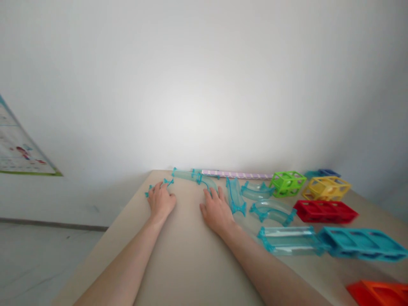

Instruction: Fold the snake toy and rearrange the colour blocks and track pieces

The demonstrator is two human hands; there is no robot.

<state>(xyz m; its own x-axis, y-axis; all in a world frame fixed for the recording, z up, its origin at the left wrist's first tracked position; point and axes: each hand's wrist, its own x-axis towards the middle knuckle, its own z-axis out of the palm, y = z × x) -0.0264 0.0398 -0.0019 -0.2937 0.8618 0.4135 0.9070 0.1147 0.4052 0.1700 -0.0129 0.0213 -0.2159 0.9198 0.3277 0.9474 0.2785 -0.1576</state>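
My left hand (pixel 162 199) rests over a small clear teal track piece (pixel 168 182) near the table's left edge; its fingers cover most of the piece and its thumb is apart. My right hand (pixel 217 209) lies with fingers spread on the near end of a curved teal piece (pixel 208 182). That curve meets a straight clear teal piece (pixel 186 174) by the wall. Just right of my right hand are an upright-lying teal channel (pixel 235 194) and two curved teal pieces, one behind (pixel 257 192) and one in front (pixel 272 211).
On the table (pixel 185 263), to the right, are a green frame block (pixel 287 184), a yellow one (pixel 327 188), a red one (pixel 325 211), a teal one (pixel 363 243) joined to a clear channel (pixel 288 241), and an orange one (pixel 381 293). A patterned purple strip (pixel 237 174) lies along the wall.
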